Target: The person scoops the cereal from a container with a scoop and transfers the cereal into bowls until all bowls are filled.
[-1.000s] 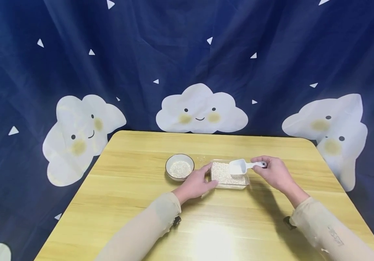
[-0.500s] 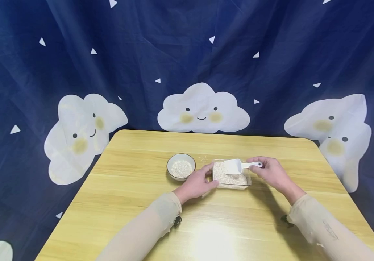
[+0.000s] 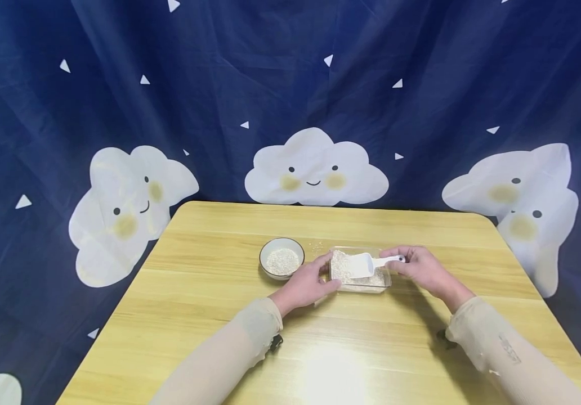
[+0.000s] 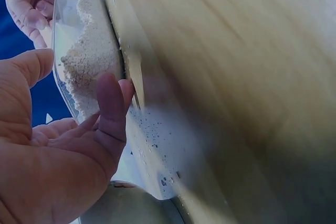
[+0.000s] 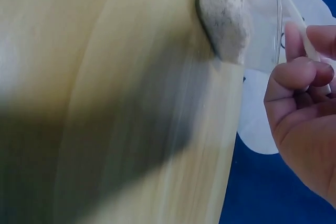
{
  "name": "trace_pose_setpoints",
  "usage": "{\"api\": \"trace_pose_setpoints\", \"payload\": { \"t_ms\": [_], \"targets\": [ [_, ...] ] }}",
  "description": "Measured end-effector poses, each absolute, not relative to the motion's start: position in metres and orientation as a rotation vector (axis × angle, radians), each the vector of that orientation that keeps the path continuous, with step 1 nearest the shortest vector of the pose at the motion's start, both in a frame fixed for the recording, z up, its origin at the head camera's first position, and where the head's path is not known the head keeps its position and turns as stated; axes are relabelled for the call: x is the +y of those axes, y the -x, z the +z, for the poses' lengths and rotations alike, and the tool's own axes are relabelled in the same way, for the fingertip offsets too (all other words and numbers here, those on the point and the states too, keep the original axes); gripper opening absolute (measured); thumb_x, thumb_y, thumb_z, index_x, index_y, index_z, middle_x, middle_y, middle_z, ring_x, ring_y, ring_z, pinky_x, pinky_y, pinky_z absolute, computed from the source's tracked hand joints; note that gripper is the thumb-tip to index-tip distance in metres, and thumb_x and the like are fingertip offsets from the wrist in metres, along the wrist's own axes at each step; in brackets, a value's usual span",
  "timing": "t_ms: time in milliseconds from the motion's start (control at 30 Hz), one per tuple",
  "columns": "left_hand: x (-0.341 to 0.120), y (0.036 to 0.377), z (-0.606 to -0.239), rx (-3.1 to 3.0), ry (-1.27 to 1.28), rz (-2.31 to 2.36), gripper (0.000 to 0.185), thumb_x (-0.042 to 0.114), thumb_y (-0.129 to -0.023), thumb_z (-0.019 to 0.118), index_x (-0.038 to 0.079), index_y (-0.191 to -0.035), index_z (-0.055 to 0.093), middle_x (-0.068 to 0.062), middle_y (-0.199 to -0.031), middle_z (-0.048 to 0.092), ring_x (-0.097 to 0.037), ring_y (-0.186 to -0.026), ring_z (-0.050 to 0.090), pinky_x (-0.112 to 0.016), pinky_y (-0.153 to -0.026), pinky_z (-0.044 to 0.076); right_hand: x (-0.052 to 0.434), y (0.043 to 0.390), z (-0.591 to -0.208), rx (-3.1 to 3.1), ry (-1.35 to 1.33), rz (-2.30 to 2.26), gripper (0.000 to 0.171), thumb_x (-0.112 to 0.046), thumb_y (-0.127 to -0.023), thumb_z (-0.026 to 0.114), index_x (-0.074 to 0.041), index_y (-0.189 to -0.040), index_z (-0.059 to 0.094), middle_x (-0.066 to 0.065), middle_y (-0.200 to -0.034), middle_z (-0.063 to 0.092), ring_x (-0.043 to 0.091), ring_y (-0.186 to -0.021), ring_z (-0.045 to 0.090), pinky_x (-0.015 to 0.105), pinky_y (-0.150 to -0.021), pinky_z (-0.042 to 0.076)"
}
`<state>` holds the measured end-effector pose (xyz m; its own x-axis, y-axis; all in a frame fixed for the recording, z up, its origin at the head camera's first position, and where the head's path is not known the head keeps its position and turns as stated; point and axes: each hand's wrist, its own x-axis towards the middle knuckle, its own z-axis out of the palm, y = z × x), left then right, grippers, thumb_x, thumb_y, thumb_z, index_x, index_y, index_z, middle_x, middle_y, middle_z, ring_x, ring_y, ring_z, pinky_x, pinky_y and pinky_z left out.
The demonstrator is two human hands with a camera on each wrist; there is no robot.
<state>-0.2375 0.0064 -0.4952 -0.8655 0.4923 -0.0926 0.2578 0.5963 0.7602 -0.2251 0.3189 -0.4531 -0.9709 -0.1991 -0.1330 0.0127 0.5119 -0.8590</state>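
My left hand (image 3: 304,285) grips the left end of a rectangular glass container (image 3: 366,288), thumb and fingers spread about its corners. Pale flakes like oats (image 4: 92,59) fill it, heaped unevenly in the left wrist view. A white scoop (image 3: 361,266) lies low over the flakes, its mouth toward the left. Its handle is pinched between the thumb and fingers of my right hand (image 3: 424,273); the right wrist view shows the handle (image 5: 302,22) running past the glass rim. Left of the container stands a bowl (image 3: 276,277) with a dark rim, also holding flakes.
A few stray flakes (image 3: 316,246) lie on the wooden table (image 3: 209,315) behind the gap between bowl and container. Behind the table's far edge hangs a dark blue curtain (image 3: 270,67) with smiling clouds.
The scoop has moved left and lower over the flakes, with the right hand following slightly left. The left hand stays at the container's end.
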Motion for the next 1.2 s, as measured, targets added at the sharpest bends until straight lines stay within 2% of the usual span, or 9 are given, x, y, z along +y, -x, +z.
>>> {"api": "trace_pose_setpoints", "payload": {
  "t_ms": [100, 200, 267, 367, 533, 767, 867, 1100, 1200],
  "targets": [
    [0.008, 0.237, -0.495, 2.55, -0.611, 1.125, 0.087, 0.052, -0.1, 0.069, 0.026, -0.171, 0.026, -0.013, -0.153, 0.063, -0.001, -0.083, 0.066, -0.034, -0.1, 0.058, 0.317, 0.222, -0.456, 2.469, 0.132, -1.515, 0.04, -0.016, -0.096, 0.075, 0.003, -0.131, 0.071, -0.008, -0.077, 0.063, 0.007, -0.066, 0.049, 0.028, -0.059, 0.048],
    [0.008, 0.237, -0.494, 2.561, -0.616, 1.118, 0.087, 0.052, -0.1, 0.07, 0.025, -0.171, 0.027, -0.011, -0.149, 0.067, -0.001, -0.089, 0.068, -0.035, -0.103, 0.058, 0.311, 0.219, -0.46, 2.397, 0.063, -1.598, 0.044, -0.012, -0.096, 0.073, 0.008, -0.135, 0.066, -0.013, -0.062, 0.047, 0.005, -0.055, 0.039, 0.025, -0.05, 0.037],
    [0.008, 0.236, -0.494, 2.561, -0.617, 1.123, 0.087, 0.052, -0.1, 0.07, 0.024, -0.171, 0.028, -0.01, -0.147, 0.068, -0.001, -0.091, 0.069, -0.034, -0.101, 0.059, 0.306, 0.216, -0.461, 2.375, 0.002, -1.636, 0.047, -0.011, -0.097, 0.071, 0.009, -0.139, 0.063, -0.014, -0.057, 0.039, 0.004, -0.05, 0.034, 0.024, -0.047, 0.032],
    [0.008, 0.235, -0.492, 2.556, -0.617, 1.133, 0.088, 0.052, -0.1, 0.071, 0.022, -0.171, 0.029, -0.011, -0.145, 0.069, -0.002, -0.091, 0.069, -0.03, -0.096, 0.06, 0.298, 0.213, -0.462, 2.398, -0.072, -1.649, 0.047, -0.014, -0.098, 0.071, 0.007, -0.14, 0.064, -0.016, -0.054, 0.037, 0.004, -0.047, 0.033, 0.023, -0.044, 0.031],
    [0.007, 0.235, -0.491, 2.553, -0.611, 1.13, 0.088, 0.051, -0.1, 0.071, 0.021, -0.171, 0.029, -0.011, -0.145, 0.069, -0.001, -0.087, 0.066, -0.027, -0.092, 0.059, 0.291, 0.212, -0.463, 2.433, -0.11, -1.639, 0.046, -0.016, -0.099, 0.07, 0.004, -0.141, 0.065, -0.017, -0.055, 0.042, 0.003, -0.045, 0.033, 0.023, -0.043, 0.033],
    [0.008, 0.235, -0.491, 2.555, -0.602, 1.123, 0.088, 0.052, -0.1, 0.07, 0.022, -0.171, 0.028, -0.011, -0.146, 0.069, -0.001, -0.088, 0.066, -0.033, -0.101, 0.059, 0.294, 0.212, -0.462, 2.417, -0.141, -1.658, 0.049, -0.016, -0.098, 0.07, 0.003, -0.143, 0.063, -0.017, -0.056, 0.037, 0.003, -0.048, 0.034, 0.023, -0.045, 0.034],
    [0.009, 0.235, -0.491, 2.549, -0.597, 1.131, 0.088, 0.05, -0.1, 0.071, 0.023, -0.171, 0.027, -0.01, -0.146, 0.069, -0.002, -0.088, 0.066, -0.033, -0.1, 0.059, 0.299, 0.211, -0.461, 2.404, -0.163, -1.669, 0.05, -0.017, -0.099, 0.07, 0.004, -0.144, 0.062, -0.018, -0.057, 0.039, 0.003, -0.049, 0.034, 0.023, -0.047, 0.035],
    [0.008, 0.235, -0.49, 2.553, -0.617, 1.126, 0.089, 0.05, -0.1, 0.071, 0.021, -0.171, 0.027, -0.011, -0.144, 0.07, -0.001, -0.086, 0.065, -0.03, -0.096, 0.059, 0.319, 0.205, -0.465, 2.325, -0.149, -1.814, 0.054, -0.013, -0.101, 0.068, 0.011, -0.148, 0.054, -0.013, -0.065, 0.043, 0.004, -0.056, 0.035, 0.022, -0.05, 0.034],
    [0.008, 0.234, -0.49, 2.556, -0.625, 1.12, 0.089, 0.05, -0.1, 0.07, 0.02, -0.171, 0.026, -0.011, -0.145, 0.07, -0.002, -0.087, 0.066, -0.032, -0.098, 0.06, 0.328, 0.203, -0.47, 2.191, -0.128, -1.951, 0.043, -0.01, -0.102, 0.067, 0.005, -0.142, 0.061, -0.011, -0.069, 0.047, 0.003, -0.059, 0.038, 0.021, -0.051, 0.032]
  ]
}}
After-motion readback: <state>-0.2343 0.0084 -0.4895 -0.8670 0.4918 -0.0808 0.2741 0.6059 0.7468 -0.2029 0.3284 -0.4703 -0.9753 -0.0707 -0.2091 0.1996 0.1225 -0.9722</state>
